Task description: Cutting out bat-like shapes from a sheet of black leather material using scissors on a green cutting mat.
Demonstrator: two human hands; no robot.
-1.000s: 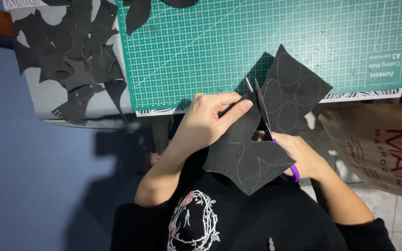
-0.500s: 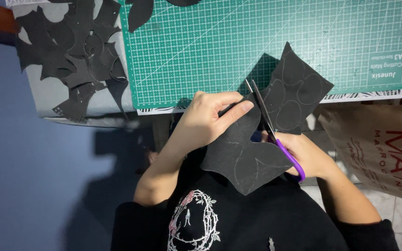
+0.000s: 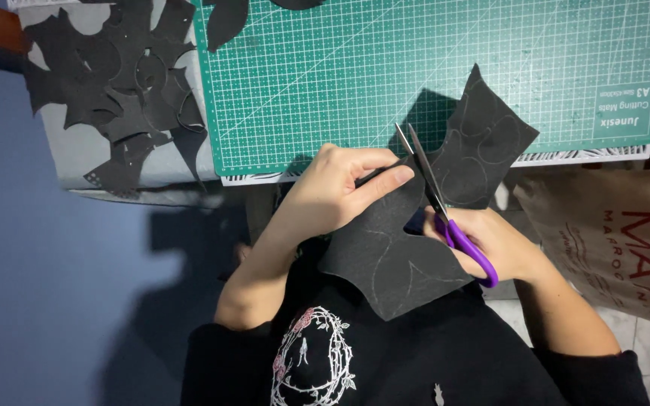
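Scissors slicing black sheet above the lap.

Left hand (image 3: 336,192) pinches the sheet (image 3: 415,233) at the mat (image 3: 430,68) edge; right hand (image 3: 490,244) grips purple scissors (image 3: 445,210), blades parted in the sheet.

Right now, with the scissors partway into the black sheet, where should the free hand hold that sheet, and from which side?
Probably pinch the black sheet at its left edge, coming from the left, as the left hand does: thumb on top, fingers beside the cut. The floppy sheet hangs off the cutting mat, and the scissors in the right hand take the right side.
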